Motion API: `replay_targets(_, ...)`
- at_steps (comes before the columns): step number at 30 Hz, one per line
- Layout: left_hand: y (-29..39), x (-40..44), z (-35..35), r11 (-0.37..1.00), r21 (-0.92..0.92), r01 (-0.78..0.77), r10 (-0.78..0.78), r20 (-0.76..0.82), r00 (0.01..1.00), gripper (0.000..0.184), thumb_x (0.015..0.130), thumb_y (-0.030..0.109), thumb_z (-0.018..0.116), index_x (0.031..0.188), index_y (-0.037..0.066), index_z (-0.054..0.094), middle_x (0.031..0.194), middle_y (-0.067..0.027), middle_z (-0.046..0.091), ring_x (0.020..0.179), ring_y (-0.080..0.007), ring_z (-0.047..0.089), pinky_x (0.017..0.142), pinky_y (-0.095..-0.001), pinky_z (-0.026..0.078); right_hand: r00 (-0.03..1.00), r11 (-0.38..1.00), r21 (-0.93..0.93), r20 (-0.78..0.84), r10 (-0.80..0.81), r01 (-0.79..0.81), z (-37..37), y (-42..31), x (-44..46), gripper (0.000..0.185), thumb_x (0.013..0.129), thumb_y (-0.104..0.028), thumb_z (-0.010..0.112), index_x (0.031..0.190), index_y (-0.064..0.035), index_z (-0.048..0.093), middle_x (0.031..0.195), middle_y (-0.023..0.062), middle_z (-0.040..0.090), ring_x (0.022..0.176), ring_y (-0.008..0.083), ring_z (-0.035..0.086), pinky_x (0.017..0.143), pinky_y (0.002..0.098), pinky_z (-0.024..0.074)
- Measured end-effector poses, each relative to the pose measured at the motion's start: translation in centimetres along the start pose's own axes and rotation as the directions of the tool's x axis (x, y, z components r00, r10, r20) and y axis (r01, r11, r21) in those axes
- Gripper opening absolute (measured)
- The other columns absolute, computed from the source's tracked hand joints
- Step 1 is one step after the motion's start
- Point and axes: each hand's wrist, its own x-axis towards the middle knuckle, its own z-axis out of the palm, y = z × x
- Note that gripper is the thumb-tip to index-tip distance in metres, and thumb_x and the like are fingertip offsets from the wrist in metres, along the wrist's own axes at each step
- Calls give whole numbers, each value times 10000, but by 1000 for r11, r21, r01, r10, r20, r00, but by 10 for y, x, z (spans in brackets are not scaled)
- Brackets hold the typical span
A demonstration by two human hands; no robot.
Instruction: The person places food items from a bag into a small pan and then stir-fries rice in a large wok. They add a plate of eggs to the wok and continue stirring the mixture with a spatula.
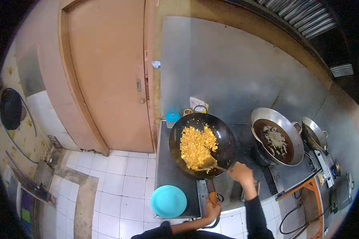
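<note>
A black wok (226,139) sits on the stove, with yellow-orange fried food (194,145) in its middle and left side. My left hand (212,210) is closed round the wok's wooden handle (214,198) at the front. My right hand (241,174), to the right of the wok's front rim, grips a metal spatula (209,162). The spatula's blade rests in the food near the front of the wok. A turquoise plate (168,201) lies on the counter, left of my left hand.
A large pan (293,139) of dark oil with pale food frying stands at the right, beside a smaller pan (317,133). A blue-lidded container (172,117) and a packet (198,104) are behind the wok. A closed door (107,75) is at the left.
</note>
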Motion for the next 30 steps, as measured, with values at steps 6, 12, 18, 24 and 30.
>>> replay_targets(6, 4, -19, 37, 985, -170, -36, 34, -16, 999, 328, 771, 95, 547, 967, 11, 298, 596, -111, 544, 451, -189, 564, 393, -299, 450, 999, 919, 392, 9, 32, -33, 44, -27, 40, 205, 779, -340, 547, 918, -250, 667, 915, 180, 612, 857, 316, 599, 760, 416, 466)
replay_targets(12, 8, -17, 24, 996, -94, -10, 10, -10, 1000, 315, 779, 92, 540, 956, 10, 292, 583, -94, 530, 438, -185, 558, 361, -296, 444, 844, 986, -59, -511, -165, 157, 12, -7, 30, 252, 755, -237, 590, 1001, -213, 639, 618, 125, 581, 559, 289, 588, 529, 381, 462)
replay_targets(18, 16, -24, 21, 972, -228, 51, -47, 27, 999, 282, 793, 39, 498, 1008, 61, 316, 591, -58, 479, 439, -154, 513, 356, -283, 420, 537, 864, -413, -677, -503, 289, -4, 20, 33, 434, 682, -65, 540, 1101, -175, 578, 714, 78, 513, 598, 214, 500, 550, 309, 396)
replay_targets(24, 14, -22, 14, 957, -289, 1, 16, 57, 998, 267, 791, 44, 507, 980, 69, 320, 595, -46, 463, 428, -144, 495, 357, -267, 413, 652, 843, -435, -546, -527, 318, 29, 58, 20, 594, 656, -56, 537, 1231, -190, 470, 780, 70, 513, 622, 222, 498, 558, 332, 406)
replay_targets(30, 10, -20, 14, 940, -341, 19, -4, 45, 999, 247, 786, 43, 512, 951, 68, 329, 589, -42, 458, 420, -144, 486, 352, -275, 411, 685, 880, -359, -557, -470, 311, 49, 61, 27, 560, 642, -67, 572, 1184, -201, 527, 742, 101, 546, 560, 253, 537, 524, 347, 442)
